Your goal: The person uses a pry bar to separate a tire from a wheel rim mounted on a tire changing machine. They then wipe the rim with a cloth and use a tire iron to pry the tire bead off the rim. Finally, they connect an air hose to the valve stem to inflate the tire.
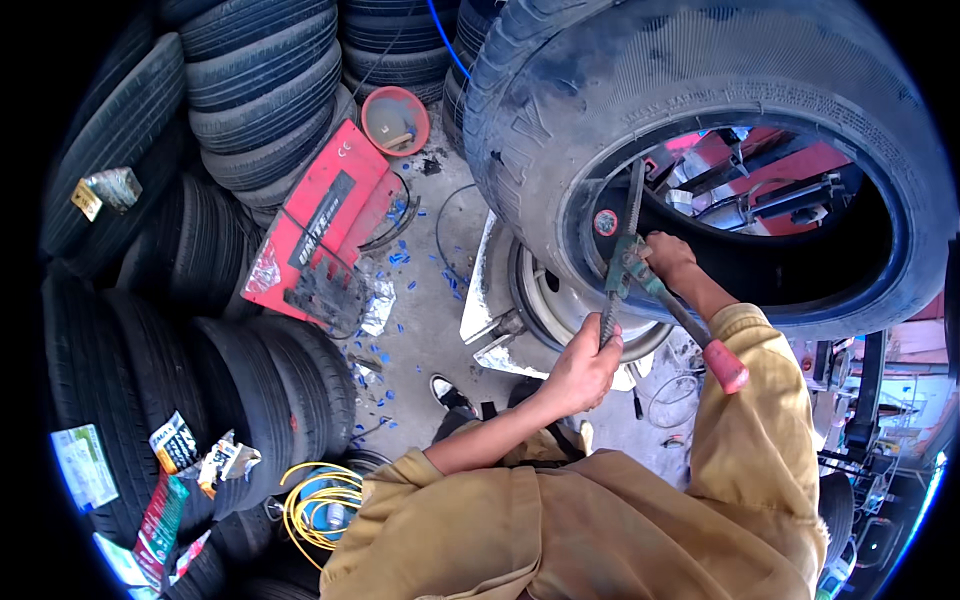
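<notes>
A large tyre (540, 130) leans up in front of me at the right, its inner opening facing me. A hand tyre spreader (629, 258), a toothed bar with a green ratchet body and a lever ending in a red grip, sits across the tyre's near-left bead. My left hand (583, 370) is wrapped round the bar's lower end. At the green body, inside the tyre opening, my right hand (668, 255) is closed on the spreader; its fingertips are partly hidden. The red grip hangs free below my right forearm. Under the tyre shows a pale wheel rim (532, 290).
Stacked tyres (262, 90) rise at the far left, with more tyres (200, 390) standing at the near left. A red panel (350, 205) leans by a red bucket (395, 121). A yellow hose (300, 500) lies coiled near my left elbow. Blue scraps litter the floor.
</notes>
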